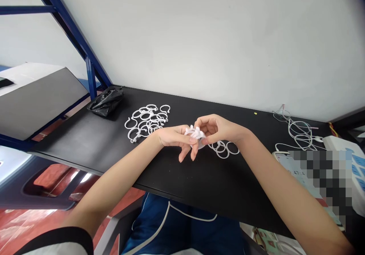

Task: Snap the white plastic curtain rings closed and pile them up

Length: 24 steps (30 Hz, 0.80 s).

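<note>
My left hand (173, 140) and my right hand (216, 130) meet above the black desktop (182, 175), with their fingertips pinching a small bunched cluster of white plastic parts (195, 133). The fingers hide much of this cluster, so its exact shape cannot be made out. Left of my left hand lies a loose heap of open white plastic rings (146, 120). A smaller group of the same rings (222, 149) lies directly under my right wrist and fingers.
A crumpled black plastic bag (106, 101) lies at the desk's far left. White cables (299, 134) are tangled at the right, near a white power strip (345, 158) and a pixelated, obscured device (316, 175). A blue metal frame (91, 76) rises at the left; a white wall (199, 38) stands behind.
</note>
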Motion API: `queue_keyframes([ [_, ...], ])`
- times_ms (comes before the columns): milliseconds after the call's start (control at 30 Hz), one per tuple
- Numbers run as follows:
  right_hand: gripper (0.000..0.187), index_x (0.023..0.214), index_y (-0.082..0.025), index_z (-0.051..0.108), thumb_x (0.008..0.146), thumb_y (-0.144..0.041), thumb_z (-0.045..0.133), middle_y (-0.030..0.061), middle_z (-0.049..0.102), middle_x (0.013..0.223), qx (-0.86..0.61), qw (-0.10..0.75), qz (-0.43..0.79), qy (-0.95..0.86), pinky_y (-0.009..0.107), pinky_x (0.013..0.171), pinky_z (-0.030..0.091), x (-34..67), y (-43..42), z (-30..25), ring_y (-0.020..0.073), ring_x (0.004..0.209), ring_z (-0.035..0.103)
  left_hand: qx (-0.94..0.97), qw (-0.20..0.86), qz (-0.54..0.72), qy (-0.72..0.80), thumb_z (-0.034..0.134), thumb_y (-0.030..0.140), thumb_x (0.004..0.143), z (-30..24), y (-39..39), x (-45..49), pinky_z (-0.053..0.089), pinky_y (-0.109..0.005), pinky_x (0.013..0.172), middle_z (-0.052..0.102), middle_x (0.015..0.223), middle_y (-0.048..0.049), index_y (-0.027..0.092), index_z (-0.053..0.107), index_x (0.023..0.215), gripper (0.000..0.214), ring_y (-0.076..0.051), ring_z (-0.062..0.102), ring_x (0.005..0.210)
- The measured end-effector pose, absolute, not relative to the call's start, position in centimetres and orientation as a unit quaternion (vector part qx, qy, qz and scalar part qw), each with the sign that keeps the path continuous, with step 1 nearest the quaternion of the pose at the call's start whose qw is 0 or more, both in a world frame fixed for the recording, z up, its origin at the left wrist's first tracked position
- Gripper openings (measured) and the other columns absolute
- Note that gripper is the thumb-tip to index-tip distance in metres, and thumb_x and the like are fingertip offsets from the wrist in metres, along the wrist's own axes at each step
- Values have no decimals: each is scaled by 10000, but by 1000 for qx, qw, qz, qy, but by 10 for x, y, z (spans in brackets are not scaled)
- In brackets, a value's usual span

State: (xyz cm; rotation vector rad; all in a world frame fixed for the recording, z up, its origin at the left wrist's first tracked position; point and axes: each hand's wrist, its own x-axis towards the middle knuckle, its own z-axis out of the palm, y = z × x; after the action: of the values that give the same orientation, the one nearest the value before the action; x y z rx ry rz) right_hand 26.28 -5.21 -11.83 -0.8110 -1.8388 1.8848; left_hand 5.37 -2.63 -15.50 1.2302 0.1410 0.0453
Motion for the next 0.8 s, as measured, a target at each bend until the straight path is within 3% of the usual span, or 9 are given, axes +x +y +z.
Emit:
queue_keyframes([
  [333,320,887,-160,547,702,-178,807,-10,694,765,-259,192,712,-624,154,452,476,257,-58,-113,58,520,590,543,837,28,58,727,610,705,-152,-23,48,555,-240,439,679,631,-77,137,655,811,490,-231,703,621],
  [500,335,919,-145,587,677,-150,820,-2,697,788,-258,186,720,-617,149,459,510,258,-61,-107,95,598,667,527,848,19,54,678,582,775,-150,-25,46,580,-258,473,640,594,-63,141,641,779,442,-224,695,628],
  [633,287,1011,-136,611,772,-202,756,68,708,944,-250,149,726,-623,188,475,555,263,-63,-101,197,794,736,524,850,14,46,688,520,795,-152,-26,43,566,-245,449,592,554,-45,139,660,762,383,-210,681,594],
  [800,141,893,-132,640,812,-219,716,38,711,854,-278,145,723,-616,173,459,548,260,-63,-100,168,704,733,524,850,13,44,708,484,790,-153,-27,45,575,-267,469,556,539,-17,150,690,883,347,-203,667,576],
])
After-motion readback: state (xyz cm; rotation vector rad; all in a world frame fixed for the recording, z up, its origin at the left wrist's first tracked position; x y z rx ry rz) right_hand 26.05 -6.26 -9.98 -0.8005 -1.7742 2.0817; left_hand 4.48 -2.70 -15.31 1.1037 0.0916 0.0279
